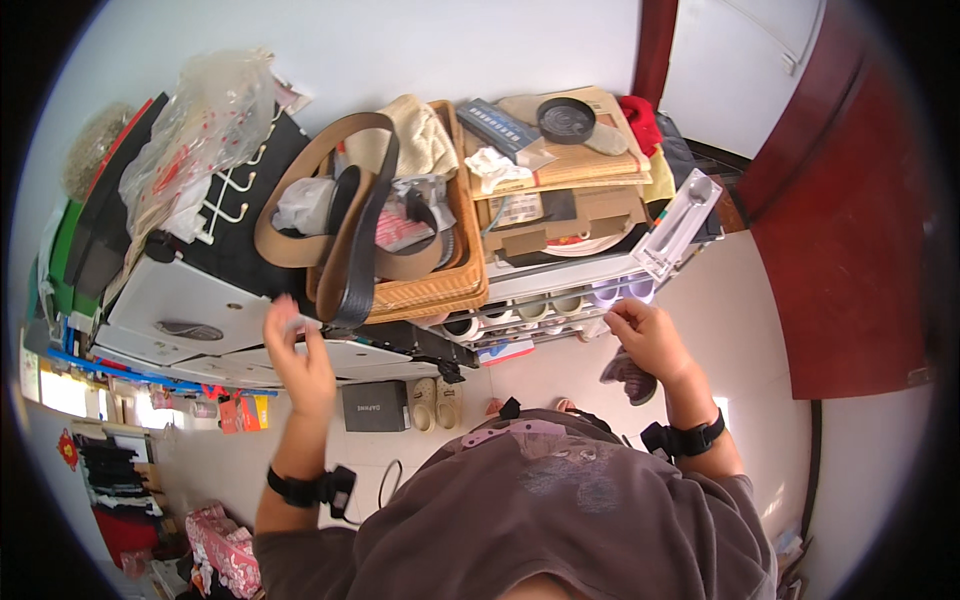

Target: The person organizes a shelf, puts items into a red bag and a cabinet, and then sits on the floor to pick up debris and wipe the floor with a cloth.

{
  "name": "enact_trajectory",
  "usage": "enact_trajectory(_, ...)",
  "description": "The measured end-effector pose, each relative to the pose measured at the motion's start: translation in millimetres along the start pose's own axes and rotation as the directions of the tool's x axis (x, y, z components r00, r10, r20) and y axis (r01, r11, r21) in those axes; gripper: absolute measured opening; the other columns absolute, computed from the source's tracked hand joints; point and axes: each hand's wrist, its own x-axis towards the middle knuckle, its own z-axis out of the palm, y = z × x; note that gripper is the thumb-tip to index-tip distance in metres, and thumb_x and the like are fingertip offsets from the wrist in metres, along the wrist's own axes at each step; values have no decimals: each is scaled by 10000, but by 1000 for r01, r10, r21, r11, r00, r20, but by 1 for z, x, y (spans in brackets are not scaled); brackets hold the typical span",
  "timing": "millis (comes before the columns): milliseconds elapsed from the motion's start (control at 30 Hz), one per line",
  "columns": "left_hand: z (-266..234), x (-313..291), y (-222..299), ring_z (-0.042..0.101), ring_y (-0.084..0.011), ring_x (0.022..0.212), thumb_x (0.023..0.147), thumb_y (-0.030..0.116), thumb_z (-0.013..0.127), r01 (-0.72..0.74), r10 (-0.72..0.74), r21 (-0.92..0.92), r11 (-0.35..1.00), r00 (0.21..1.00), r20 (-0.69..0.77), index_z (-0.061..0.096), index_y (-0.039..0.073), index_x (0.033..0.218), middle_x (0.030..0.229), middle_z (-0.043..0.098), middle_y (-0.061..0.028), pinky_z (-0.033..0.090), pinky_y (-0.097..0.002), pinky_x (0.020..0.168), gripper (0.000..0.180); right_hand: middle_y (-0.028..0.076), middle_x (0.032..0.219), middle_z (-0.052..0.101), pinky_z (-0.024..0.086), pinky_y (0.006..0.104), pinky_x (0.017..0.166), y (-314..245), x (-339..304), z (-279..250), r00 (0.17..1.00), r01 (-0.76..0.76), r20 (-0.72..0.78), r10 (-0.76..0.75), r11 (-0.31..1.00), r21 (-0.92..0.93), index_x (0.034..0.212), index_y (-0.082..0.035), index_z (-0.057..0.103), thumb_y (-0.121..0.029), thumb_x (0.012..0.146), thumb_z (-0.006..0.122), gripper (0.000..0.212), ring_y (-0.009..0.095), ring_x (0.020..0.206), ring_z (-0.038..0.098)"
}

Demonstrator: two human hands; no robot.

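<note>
My left hand (297, 358) is raised in front of the white cabinet, below the wicker basket (470, 220). Its thumb and fingers are apart and slightly blurred; a pale patch shows between them, which I cannot tell from the cabinet behind. A wide belt (350, 285), dark on one side and brown on the other, loops over the basket's left side, above this hand. My right hand (652, 343) is in front of the shoe rack, thumb and fingertips pressed together; whatever they pinch is too small to make out. Just below it appears a dark greyish-purple shoe (630, 377).
White cabinet doors (180, 310) run along the left, with a crumpled plastic bag (205, 120) and a hook rack above. Flattened cardboard (570, 225) and a round black dish (566, 120) top the shoe rack (570, 325). A dark shoebox (376, 406) and beige clogs (436, 404) are on the floor.
</note>
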Motion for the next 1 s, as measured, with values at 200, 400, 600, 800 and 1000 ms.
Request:
enact_trajectory(200,52,-61,58,513,-156,851,733,33,568,638,-83,-287,714,485,871,378,21,1134,1090,446,-127,444,-252,672,444,34,680,552,430,220,559,-67,-1,27,946,37,239,-219,806,591,822,-9,552,-102,798,539,97,75,615,503)
enact_trajectory(400,119,-71,60,512,-157,893,802,86,443,658,131,-404,635,424,896,389,11,1120,1026,487,-92,426,-263,750,331,131,1038,483,397,386,793,-68,3,60,619,784,140,-773,620,-46,1000,-63,510,-222,687,641,375,316,928,469)
enact_trajectory(600,138,-103,43,482,-179,988,819,51,422,972,-60,-203,119,211,976,342,23,1192,1132,450,-79,386,-317,877,382,198,1171,382,396,390,833,14,-8,77,863,441,252,-438,896,48,1182,-102,374,-119,630,658,620,395,1009,432)
enact_trajectory(800,136,-115,4,480,-179,998,823,61,441,785,-265,19,619,187,946,331,57,1218,1145,449,-107,408,-292,805,410,76,862,546,437,238,632,101,36,54,998,41,-43,-37,995,87,1072,-41,448,-4,690,532,393,141,741,531)
enact_trajectory(1000,92,-142,-29,509,-185,931,814,108,479,938,-467,39,345,136,874,347,54,1203,1133,461,-116,418,-285,754,414,93,835,553,428,238,636,150,70,30,762,30,-596,253,906,422,997,34,459,-17,794,463,209,103,723,523)
